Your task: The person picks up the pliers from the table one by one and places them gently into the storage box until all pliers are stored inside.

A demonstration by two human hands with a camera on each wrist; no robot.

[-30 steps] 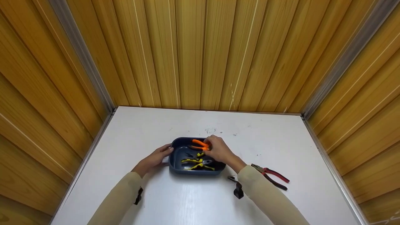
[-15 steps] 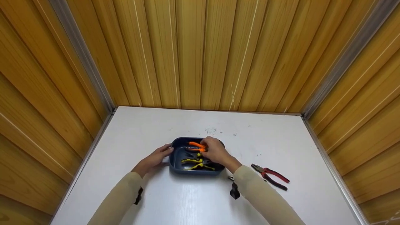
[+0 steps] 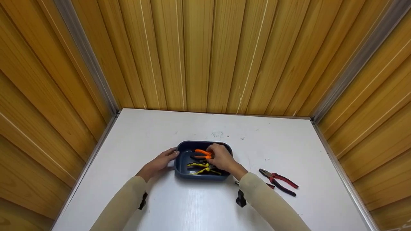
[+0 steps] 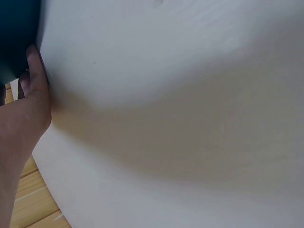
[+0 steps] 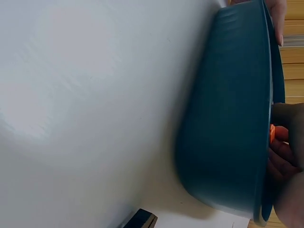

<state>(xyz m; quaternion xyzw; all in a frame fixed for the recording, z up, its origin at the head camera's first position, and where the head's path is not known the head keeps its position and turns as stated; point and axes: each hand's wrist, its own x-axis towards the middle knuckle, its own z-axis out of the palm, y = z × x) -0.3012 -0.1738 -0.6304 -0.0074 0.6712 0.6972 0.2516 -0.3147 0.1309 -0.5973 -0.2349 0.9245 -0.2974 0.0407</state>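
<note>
A dark blue plastic basin stands on the white table. My left hand holds its left side; in the left wrist view that hand lies against the basin's wall. Inside the basin, my right hand pinches orange-handled pliers by the handle end, their jaws pointing left. Nearer the front wall lie yellow-and-black pliers, partly overlapping one another. From the right wrist, the basin's outer wall hides most of the tools, and only a bit of orange handle shows beside the fingers.
Red-and-black pliers lie on the table right of the basin. Another tool is mostly hidden under my right forearm. Wood-patterned walls rise behind and at both sides of the table.
My right hand has moved the orange-handled pliers slightly left, then nearer to me inside the basin, over part of the yellow-and-black pliers. The left hand has stayed on the basin's side.
</note>
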